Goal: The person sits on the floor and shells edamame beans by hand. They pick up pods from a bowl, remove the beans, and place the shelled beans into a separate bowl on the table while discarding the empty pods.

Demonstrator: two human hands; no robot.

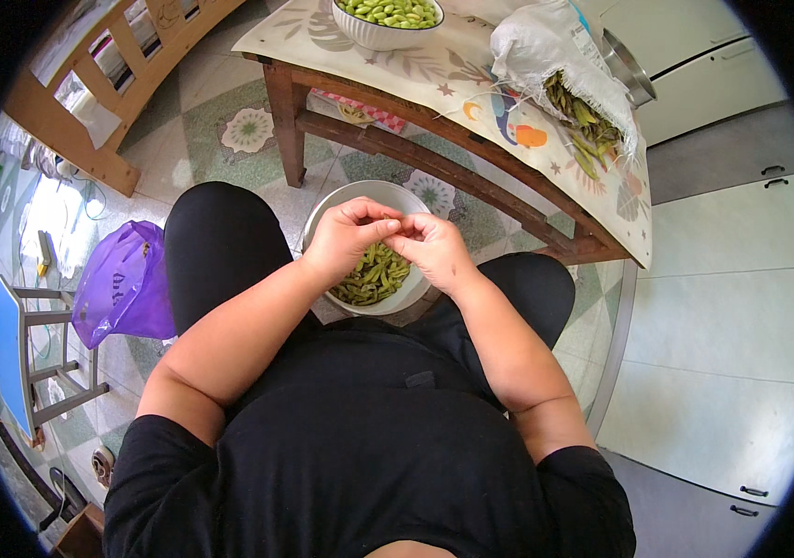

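Note:
My left hand (348, 234) and my right hand (435, 250) meet fingertip to fingertip above a white bucket (407, 197). Pinched between them is a small brownish bean pod (392, 217), mostly covered by my fingers. Inside the bucket lies a heap of green pods (371, 279), flat and crumpled. On the table beyond, a white ribbed bowl (384, 36) with a dark rim is filled with shelled green beans (397, 12). To its right, a white woven sack (543, 45) lies on its side, with unshelled pods (585, 125) spilling from its mouth.
The wooden table (288, 125) has a printed cloth (438, 63); a metal pot (628, 70) stands behind the sack. A purple plastic bag (125, 286) sits by my left knee, next to a blue-topped stool (13, 356). White cabinets (725, 314) line the right side.

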